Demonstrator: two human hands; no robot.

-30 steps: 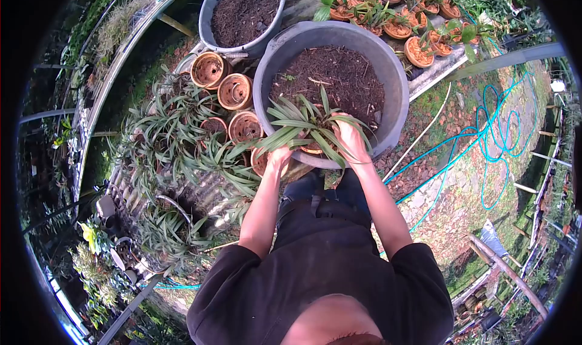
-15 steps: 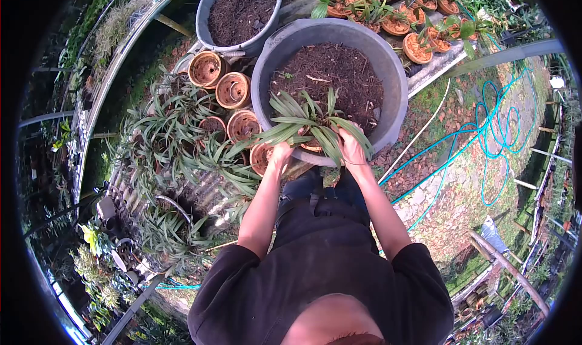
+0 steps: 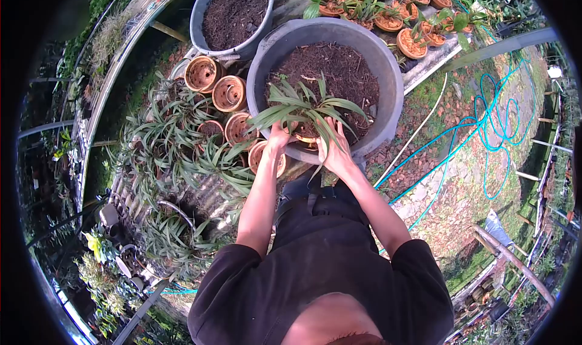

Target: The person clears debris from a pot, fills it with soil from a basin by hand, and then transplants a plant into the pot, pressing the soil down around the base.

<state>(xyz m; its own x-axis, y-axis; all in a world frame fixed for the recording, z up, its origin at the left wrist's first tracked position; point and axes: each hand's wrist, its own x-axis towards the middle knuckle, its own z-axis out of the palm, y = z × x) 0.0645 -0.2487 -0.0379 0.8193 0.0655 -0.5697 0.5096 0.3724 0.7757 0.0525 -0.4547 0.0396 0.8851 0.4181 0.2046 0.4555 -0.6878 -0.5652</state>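
Note:
A strappy-leaved plant [image 3: 309,110] stands in a small clay pot [image 3: 307,140] at the near rim of a large grey tub [image 3: 397,96] of dark soil. My left hand [image 3: 280,137] is closed at the left side of the pot, its fingertips partly under the leaves. On the pot's right, my right hand [image 3: 334,150] lies against the plant's base, fingers stretched up among the leaves and thumb near the pot rim. One long leaf droops over that hand. Leaves hide much of the potting mix.
Several used clay pots [image 3: 229,94] stand left of the tub, beside a mass of strappy plants [image 3: 163,127]. A second soil tub [image 3: 197,23] is behind. Potted seedlings [image 3: 412,43] fill the back right. A blue hose [image 3: 451,157] coils on the ground at right.
My right hand has moved inward and turned, its fingers now stretched along the plant's base. The plant's leaves have shifted, one now hanging toward me. My left hand stays at the pot.

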